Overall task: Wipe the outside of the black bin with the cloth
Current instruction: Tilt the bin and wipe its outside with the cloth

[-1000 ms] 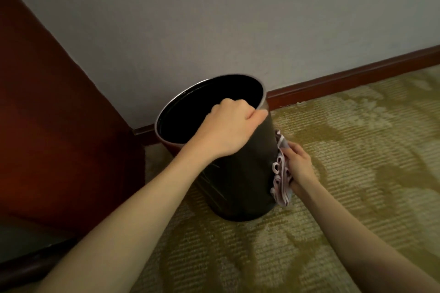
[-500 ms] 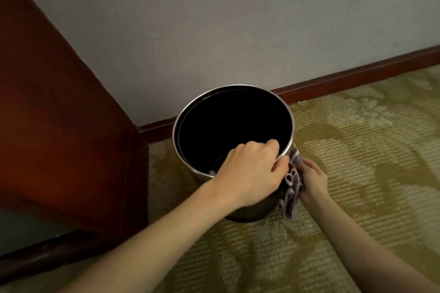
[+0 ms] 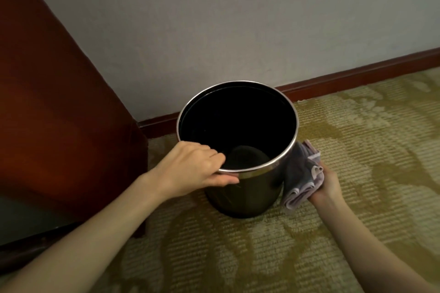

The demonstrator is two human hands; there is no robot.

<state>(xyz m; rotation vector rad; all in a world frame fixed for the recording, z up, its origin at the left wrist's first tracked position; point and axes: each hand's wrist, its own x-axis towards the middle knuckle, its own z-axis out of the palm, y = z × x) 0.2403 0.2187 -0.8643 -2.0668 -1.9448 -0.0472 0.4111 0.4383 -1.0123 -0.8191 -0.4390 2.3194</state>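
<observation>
The black bin [image 3: 247,194] with a silver rim stands upright on the carpet near the wall, its dark inside open to view. My left hand [image 3: 194,167] grips the rim at its near left side, fingers inside and thumb on the outer wall. My right hand [image 3: 329,183] holds a folded grey and pale pink cloth [image 3: 301,177] pressed against the bin's right outer wall, just below the rim. The bin's far side and most of its left wall are hidden.
A dark red wooden cabinet [image 3: 54,114] rises close to the left of the bin. A white wall with a dark red skirting board [image 3: 357,76] runs behind. Patterned olive carpet [image 3: 357,140] spreads to the right and front.
The bin was tilted away and now stands upright. My left hand slid along the rim from the right side to the near left. The cloth stays on the right wall.
</observation>
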